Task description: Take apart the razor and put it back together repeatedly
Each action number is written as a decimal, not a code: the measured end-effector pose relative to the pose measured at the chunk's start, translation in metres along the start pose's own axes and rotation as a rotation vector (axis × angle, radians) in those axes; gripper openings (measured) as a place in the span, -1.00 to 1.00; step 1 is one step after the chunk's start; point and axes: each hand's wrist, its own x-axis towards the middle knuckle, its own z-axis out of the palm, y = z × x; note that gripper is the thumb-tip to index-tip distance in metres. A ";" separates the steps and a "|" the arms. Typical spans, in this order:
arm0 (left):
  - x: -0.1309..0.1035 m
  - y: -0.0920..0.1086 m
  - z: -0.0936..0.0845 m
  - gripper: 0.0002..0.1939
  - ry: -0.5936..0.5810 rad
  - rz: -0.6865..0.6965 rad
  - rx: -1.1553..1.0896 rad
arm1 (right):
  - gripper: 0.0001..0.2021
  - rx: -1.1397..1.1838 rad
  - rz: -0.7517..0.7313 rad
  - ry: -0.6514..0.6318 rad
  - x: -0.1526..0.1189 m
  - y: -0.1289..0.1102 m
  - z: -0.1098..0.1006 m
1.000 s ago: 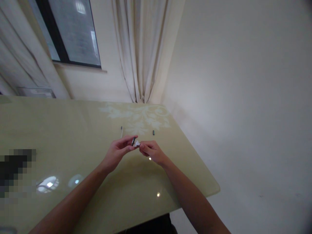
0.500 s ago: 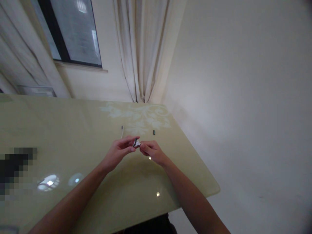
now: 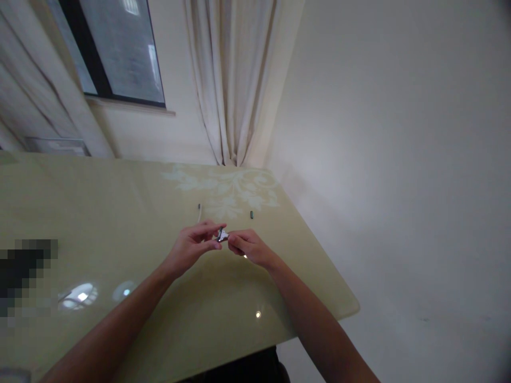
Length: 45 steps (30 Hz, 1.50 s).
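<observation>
Between my hands, above the glossy table (image 3: pixel 319 276), is a small white and dark object (image 3: pixel 222 235), too small to name. My left hand (image 3: pixel 194 246) grips its left side between thumb and fingers. My right hand (image 3: pixel 249 246) has its fingers closed at the object's right end, and the fingertips hide that end. Beyond my left hand lies a thin white stick-like item (image 3: pixel 199 213) with a grey tip, its near end hidden by the hand. A small dark green piece (image 3: pixel 252 215) lies beyond my right hand.
A pixelated dark shape (image 3: pixel 27 266) is at the far left of the table. Curtains (image 3: pixel 231 80) and a window (image 3: pixel 120 48) are behind the table's far edge. A pale wall (image 3: pixel 399 159) rises on the right.
The small object has turned slightly between my fingers. Both hands hold nearly the same place, and the whole view has shifted a little.
</observation>
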 end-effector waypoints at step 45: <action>0.000 -0.001 0.001 -0.59 0.011 -0.093 -0.151 | -0.53 -0.006 -0.026 0.062 0.004 0.004 0.002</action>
